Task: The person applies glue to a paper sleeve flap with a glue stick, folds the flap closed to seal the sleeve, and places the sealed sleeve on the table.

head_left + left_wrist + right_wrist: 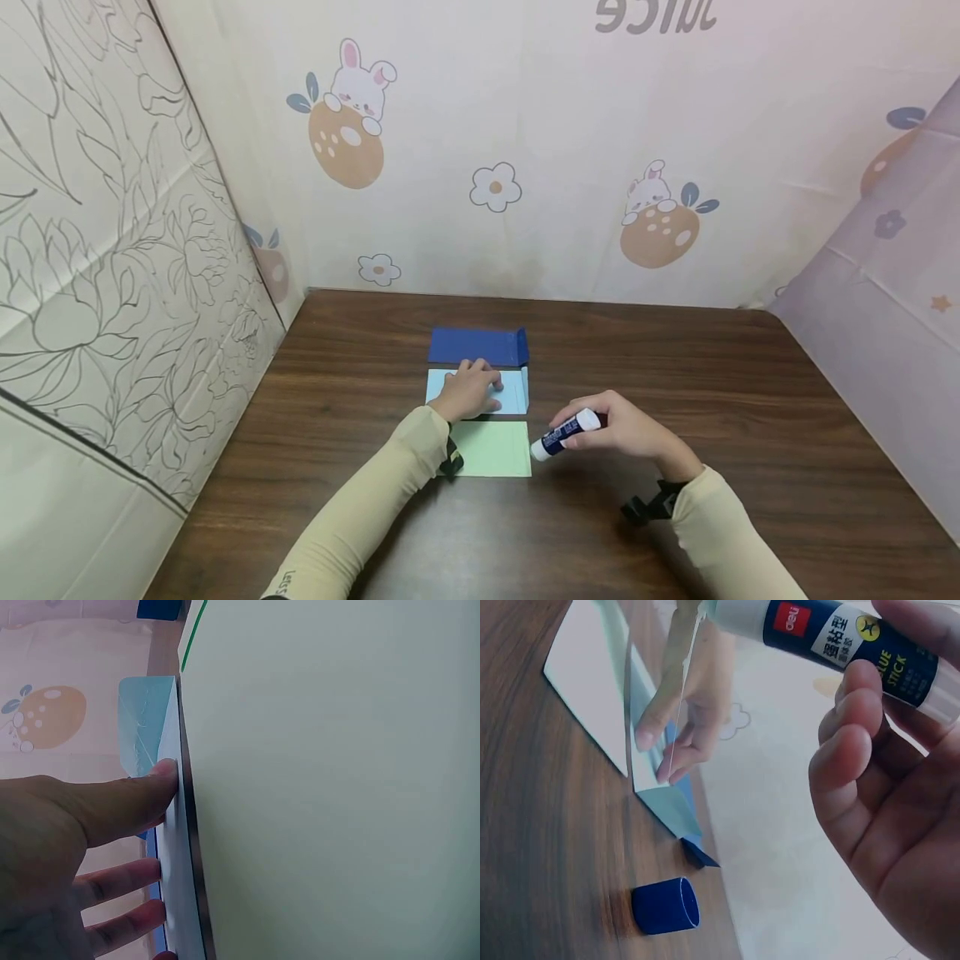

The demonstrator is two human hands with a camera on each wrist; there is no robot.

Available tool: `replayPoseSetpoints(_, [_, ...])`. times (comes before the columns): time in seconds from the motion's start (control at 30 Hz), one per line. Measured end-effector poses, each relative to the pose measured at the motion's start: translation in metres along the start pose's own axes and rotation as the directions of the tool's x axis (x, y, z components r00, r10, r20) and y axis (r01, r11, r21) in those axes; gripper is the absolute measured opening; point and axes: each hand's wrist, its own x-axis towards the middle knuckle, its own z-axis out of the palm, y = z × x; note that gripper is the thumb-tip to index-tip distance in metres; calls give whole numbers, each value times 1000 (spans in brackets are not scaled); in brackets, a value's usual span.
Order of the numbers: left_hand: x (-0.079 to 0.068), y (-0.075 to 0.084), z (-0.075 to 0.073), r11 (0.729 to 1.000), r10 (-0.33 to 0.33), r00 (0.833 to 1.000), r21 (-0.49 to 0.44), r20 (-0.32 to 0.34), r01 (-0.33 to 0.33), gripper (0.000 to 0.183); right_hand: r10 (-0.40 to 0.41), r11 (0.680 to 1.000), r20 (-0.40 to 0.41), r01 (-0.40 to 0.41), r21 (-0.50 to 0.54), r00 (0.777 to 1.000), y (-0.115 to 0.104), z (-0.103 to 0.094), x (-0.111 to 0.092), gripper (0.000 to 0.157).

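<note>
My left hand [468, 392] rests on a light blue paper piece [513, 393], its fingers spread and fingertips pressing the surface. That piece has a folded flap along its right side. My right hand [622, 429] grips a glue stick [562, 435] between thumb and fingers, tilted with its uncapped end down-left, close to the right edge of a light green paper piece [495, 450]. In the right wrist view a thin pale strand trails from the tip of the glue stick [810, 630]. A dark blue paper piece [472, 346] with a raised right flap lies behind the light blue one.
The blue glue cap [664, 906] stands on the wooden table [360, 367] near the dark blue flap; my right hand hides it in the head view. A printed cloth wall [495, 242] rises at the table's back edge, with patterned panels at both sides.
</note>
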Motion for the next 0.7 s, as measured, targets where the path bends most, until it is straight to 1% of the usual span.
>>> replayPoseSetpoints(0.1, [0, 0, -1, 1000, 5, 1000, 8, -1, -5, 25, -63, 997, -16, 63, 50, 998, -1, 0, -3, 23])
replayPoseSetpoints(0.17, [-1, 1, -1, 1000, 7, 1000, 7, -2, -7, 26, -100, 991, -43, 103, 81, 994, -1, 0, -5, 24])
replayPoseSetpoints(0.27, [-1, 1, -2, 1000, 5, 1000, 10, -1, -5, 26, -110, 985, -93, 121, 123, 990, 0, -1, -6, 24])
replayPoseSetpoints(0.37, [-2, 1, -2, 1000, 1, 1000, 9, -2, -1, 26, -89, 982, -139, 110, 151, 986, 2, -1, -6, 23])
replayPoseSetpoints(0.47, [-2, 1, -2, 1000, 2, 1000, 9, -7, -2, 26, -53, 981, -169, 83, 177, 984, 4, -2, -5, 22])
replayPoseSetpoints(0.57, [-2, 1, -1, 1000, 6, 1000, 12, -9, -6, 26, -21, 979, -183, 57, 197, 983, 6, -2, -5, 21])
replayPoseSetpoints(0.7, [-1, 0, 0, 1000, 9, 1000, 16, -11, -9, 25, 16, 976, -177, 23, 219, 984, 8, -1, -6, 18])
